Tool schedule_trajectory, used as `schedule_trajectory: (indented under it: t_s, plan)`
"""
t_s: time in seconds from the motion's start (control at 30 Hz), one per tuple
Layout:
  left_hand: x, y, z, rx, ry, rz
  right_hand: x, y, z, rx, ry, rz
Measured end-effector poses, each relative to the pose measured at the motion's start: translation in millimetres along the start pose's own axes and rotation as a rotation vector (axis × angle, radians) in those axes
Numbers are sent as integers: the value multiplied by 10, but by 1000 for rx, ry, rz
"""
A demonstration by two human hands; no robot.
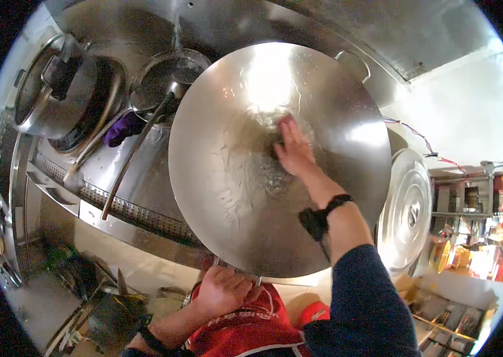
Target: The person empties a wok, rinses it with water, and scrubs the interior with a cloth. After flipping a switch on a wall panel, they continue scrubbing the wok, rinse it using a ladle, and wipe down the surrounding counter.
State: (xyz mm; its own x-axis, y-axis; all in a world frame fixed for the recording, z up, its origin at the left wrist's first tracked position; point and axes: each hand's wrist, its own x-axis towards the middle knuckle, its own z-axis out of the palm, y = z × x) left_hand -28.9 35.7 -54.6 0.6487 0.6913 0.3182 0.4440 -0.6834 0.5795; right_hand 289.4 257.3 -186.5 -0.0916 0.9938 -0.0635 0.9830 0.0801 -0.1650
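A large steel wok (216, 196) fills the middle of the view, with some water pooled inside it. Down in the wok is my right hand (296, 149), pressing a small dark reddish pad or cloth (287, 122) against the metal near the water. A black band circles that wrist. My left hand (225, 290) is closed on the wok's near handle (257, 281), below the rim. The far handle (355, 64) stands out at the upper right of the wok.
At the upper left sit a steel pot (61, 101) and a pan (162, 80) with a long-handled ladle (129, 156). A purple cloth (123, 128) wraps a handle. A round lid (409, 211) leans at the right, before shelves (463, 196). A perforated strip (138, 214) edges the stove.
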Motion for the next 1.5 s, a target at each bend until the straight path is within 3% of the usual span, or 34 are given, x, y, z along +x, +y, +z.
schedule_trajectory:
  t_s: [0.1, 0.23, 0.33, 0.43, 0.47, 0.5, 0.53, 0.57, 0.6, 0.7, 0.77, 0.83, 0.97, 1.0, 1.03, 1.07, 1.1, 1.13, 1.17, 1.2, 1.23, 1.27, 1.33, 1.37, 1.43, 1.5]
  plan:
    - [-58, 0, 52, 0, 27, 1, -791, 380, -293, -131, -282, 43]
    - [-70, -47, 55, -30, 51, 20, -1471, -223, -318, -45, -608, -124]
    - [-31, -38, 64, 5, 15, 2, -1276, -862, -38, 270, -436, -287]
    - [210, -31, -99, -35, 10, -2, -381, -1196, 78, 246, -347, -283]
    - [238, -11, -34, -28, 10, 10, 13, -1051, 173, 118, -244, -319]
    - [225, 28, 41, 2, -23, -10, 282, -945, 42, 290, -76, -304]
    - [205, 37, 111, 31, -56, -30, 572, -774, -205, 348, -102, -230]
    - [169, 34, 180, 30, -57, -25, 849, -332, 168, 181, 89, -315]
    - [113, -6, 245, 10, -15, -21, 945, -115, -158, 47, 131, -290]
    - [91, -62, 272, -45, 68, -15, 885, 644, -992, -462, -94, -156]
    - [262, 17, 64, 45, 28, -44, 452, 1303, -1302, -752, -52, -200]
    - [191, -15, 100, 34, -10, -44, -70, 1633, -1531, -829, -166, -195]
    - [147, -47, 127, 43, 56, 3, -1446, 1428, -1487, -686, -556, -81]
    - [165, -67, 134, 57, 51, 20, -1622, 975, -1616, -843, -895, -221]
    - [199, -71, 172, 68, 90, 26, -1875, 851, -1397, -565, -888, -152]
    - [209, -75, 213, 60, 91, 35, -2052, 462, -1487, -495, -714, -550]
    - [209, -87, 256, 69, 126, 48, -2258, 341, -1097, -322, -643, -481]
    - [194, -95, 289, 77, 162, 60, -2321, 116, -698, -101, -389, -515]
    - [167, -110, 313, 76, 168, 67, -2228, -174, -357, 124, -423, -515]
    - [141, -129, 336, 97, 135, 56, -2006, -651, -521, 132, -257, -730]
    - [138, -133, 352, 118, 102, 46, -1879, -1008, -415, 476, -298, -402]
    - [144, -125, 338, 120, 100, 51, -1629, -1324, -306, 463, -502, -232]
    - [193, -120, 318, 134, 169, 48, -1224, -1709, 62, 476, -312, -319]
    - [200, -117, 312, 139, 167, 43, -1194, -1742, -8, 481, -313, -325]
    - [189, -137, 290, 134, 218, 62, -1166, -1878, -242, 561, -422, -314]
    - [153, -121, 247, 132, 177, 63, -1559, -1565, -551, 585, -680, -196]
